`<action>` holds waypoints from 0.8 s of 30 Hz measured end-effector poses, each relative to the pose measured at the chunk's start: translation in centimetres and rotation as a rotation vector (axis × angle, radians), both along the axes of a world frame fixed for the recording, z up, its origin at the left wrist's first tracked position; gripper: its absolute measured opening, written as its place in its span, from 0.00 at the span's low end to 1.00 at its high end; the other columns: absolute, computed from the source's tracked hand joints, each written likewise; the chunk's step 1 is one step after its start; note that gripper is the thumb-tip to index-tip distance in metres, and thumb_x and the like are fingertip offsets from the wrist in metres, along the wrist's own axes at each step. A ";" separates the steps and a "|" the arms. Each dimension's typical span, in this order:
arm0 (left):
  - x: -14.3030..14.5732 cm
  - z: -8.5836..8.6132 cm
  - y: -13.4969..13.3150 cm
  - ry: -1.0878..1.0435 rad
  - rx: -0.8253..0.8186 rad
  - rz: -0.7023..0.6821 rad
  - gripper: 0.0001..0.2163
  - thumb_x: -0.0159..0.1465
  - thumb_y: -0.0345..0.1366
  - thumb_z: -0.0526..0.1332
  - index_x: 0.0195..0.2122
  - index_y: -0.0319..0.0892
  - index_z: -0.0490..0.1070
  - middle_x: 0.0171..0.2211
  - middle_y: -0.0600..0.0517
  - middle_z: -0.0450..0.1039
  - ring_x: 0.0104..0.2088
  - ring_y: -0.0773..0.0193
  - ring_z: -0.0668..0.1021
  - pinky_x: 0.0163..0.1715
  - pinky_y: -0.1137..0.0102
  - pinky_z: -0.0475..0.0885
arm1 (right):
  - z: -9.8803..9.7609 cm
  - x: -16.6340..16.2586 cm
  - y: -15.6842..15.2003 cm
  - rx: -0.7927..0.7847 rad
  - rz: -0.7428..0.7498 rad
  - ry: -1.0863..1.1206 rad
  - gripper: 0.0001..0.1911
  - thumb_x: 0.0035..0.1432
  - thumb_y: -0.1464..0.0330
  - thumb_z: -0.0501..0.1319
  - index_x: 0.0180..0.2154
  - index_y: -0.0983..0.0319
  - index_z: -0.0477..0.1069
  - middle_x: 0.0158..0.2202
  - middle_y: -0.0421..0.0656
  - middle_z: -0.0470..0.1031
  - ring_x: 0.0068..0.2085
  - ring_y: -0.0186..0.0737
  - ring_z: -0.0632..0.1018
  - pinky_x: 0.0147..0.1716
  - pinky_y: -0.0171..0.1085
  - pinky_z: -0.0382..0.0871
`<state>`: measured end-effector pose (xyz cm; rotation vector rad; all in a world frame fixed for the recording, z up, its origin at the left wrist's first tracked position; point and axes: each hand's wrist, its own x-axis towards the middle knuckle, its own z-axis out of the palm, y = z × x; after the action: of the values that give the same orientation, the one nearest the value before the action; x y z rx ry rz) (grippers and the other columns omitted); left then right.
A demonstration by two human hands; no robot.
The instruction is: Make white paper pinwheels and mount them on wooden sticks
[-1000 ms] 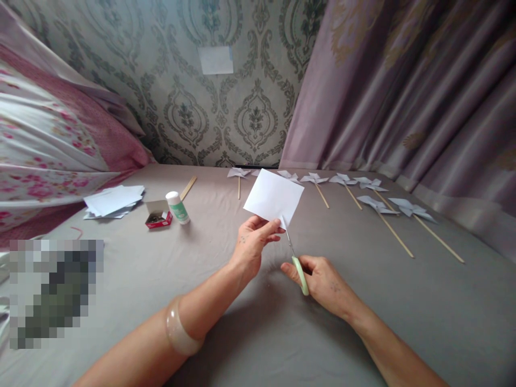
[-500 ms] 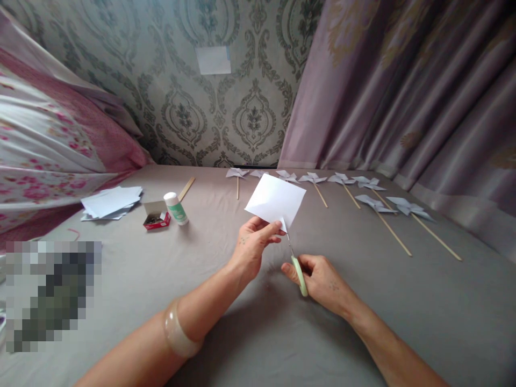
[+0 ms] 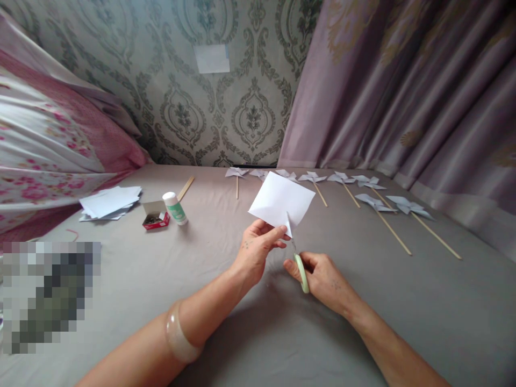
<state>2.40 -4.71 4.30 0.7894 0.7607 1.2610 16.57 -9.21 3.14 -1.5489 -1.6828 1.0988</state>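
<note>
A square sheet of white paper (image 3: 280, 196) is tilted up above the cloth, its near corner pinched by my left hand (image 3: 258, 244). My right hand (image 3: 322, 279) is closed around the pale green handles of a pair of scissors (image 3: 300, 273). Their blades reach into the near corner of the paper, just right of my left fingertips, where a cut slit shows. Part of the blades is hidden by the paper. A bracelet (image 3: 180, 333) circles my left forearm.
Several paper pinwheels (image 3: 374, 203) on wooden sticks lie along the back and right. On the left are a stack of paper (image 3: 110, 201), an open red box of small metal pieces (image 3: 156, 220), a white and green bottle (image 3: 174, 208) and wooden sticks (image 3: 186, 188).
Both hands and the paper have shifted slightly to the right. The paper has turned a little, and the scissors sit closer to it, with the slit reaching further in.
</note>
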 end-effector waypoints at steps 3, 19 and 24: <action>0.0 0.0 -0.1 -0.004 0.001 -0.002 0.11 0.48 0.32 0.71 0.33 0.38 0.75 0.28 0.53 0.75 0.26 0.70 0.76 0.26 0.74 0.69 | 0.1 -0.1 0.0 0.003 -0.008 -0.023 0.25 0.50 0.47 0.60 0.20 0.61 0.60 0.19 0.35 0.56 0.24 0.31 0.58 0.23 0.34 0.49; -0.1 -0.2 0.1 -0.005 -0.001 -0.007 0.12 0.47 0.32 0.71 0.33 0.37 0.75 0.28 0.53 0.75 0.25 0.70 0.76 0.25 0.75 0.70 | 0.2 -0.1 -0.2 0.028 -0.042 -0.060 0.25 0.49 0.48 0.60 0.19 0.61 0.60 0.19 0.35 0.56 0.24 0.31 0.58 0.23 0.34 0.50; -0.1 -0.2 0.1 -0.007 0.003 -0.012 0.12 0.47 0.32 0.71 0.34 0.37 0.75 0.28 0.53 0.75 0.25 0.70 0.76 0.25 0.75 0.70 | -0.2 -0.1 -0.1 0.032 -0.051 -0.022 0.24 0.48 0.49 0.62 0.19 0.62 0.61 0.19 0.35 0.56 0.24 0.31 0.58 0.22 0.33 0.51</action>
<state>2.30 -4.64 4.13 0.7902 0.7478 1.2542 16.45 -9.32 2.89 -1.5802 -1.6580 1.0274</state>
